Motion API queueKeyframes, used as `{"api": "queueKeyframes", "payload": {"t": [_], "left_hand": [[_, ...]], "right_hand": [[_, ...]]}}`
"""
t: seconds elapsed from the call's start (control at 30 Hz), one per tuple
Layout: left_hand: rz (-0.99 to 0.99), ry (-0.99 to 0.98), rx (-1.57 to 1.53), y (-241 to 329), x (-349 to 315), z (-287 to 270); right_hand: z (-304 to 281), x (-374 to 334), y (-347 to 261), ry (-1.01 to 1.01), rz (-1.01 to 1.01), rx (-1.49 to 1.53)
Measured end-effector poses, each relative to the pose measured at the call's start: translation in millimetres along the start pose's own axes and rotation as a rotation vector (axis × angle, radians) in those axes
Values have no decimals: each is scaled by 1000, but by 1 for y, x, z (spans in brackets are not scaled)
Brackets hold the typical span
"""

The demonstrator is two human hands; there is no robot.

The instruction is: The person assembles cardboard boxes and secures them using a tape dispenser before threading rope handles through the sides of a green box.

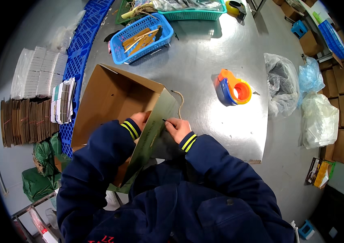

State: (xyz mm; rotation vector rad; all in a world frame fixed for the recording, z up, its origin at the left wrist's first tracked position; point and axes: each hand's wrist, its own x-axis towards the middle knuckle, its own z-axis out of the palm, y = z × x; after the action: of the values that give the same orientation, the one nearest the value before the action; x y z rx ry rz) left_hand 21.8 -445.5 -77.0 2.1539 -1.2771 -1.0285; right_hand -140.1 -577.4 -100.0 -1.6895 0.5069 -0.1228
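A large open cardboard box (pixel 111 91), brown inside and green outside, stands at an angle on the metal table in front of me. My left hand (pixel 140 119) reaches into it, fingers curled against the inner side of the right wall; what they hold is hidden. On the outer side of that wall, my right hand (pixel 176 128) pinches a small dark thin thing whose tip points at the cardboard. A beige cord (pixel 180 101) curves out past the box's right corner, just beyond my right hand.
An orange and blue tape dispenser (pixel 236 90) stands to the right on the metal table (pixel 204 52). At the back are a blue basket (pixel 119 50) with tools and a green basket (pixel 196 15) of plastic-wrapped items. Clear bags (pixel 281 81) lie beyond the table's right edge.
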Motion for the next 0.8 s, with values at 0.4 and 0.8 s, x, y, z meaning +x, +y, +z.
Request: {"api": "queueKeyframes", "payload": {"t": [0.4, 0.8], "left_hand": [[-32, -18, 51, -37, 10, 33], [-376, -133, 383, 8, 13, 12]], "right_hand": [[5, 13, -1, -62, -12, 31], [6, 10, 5, -6, -258, -208]]}}
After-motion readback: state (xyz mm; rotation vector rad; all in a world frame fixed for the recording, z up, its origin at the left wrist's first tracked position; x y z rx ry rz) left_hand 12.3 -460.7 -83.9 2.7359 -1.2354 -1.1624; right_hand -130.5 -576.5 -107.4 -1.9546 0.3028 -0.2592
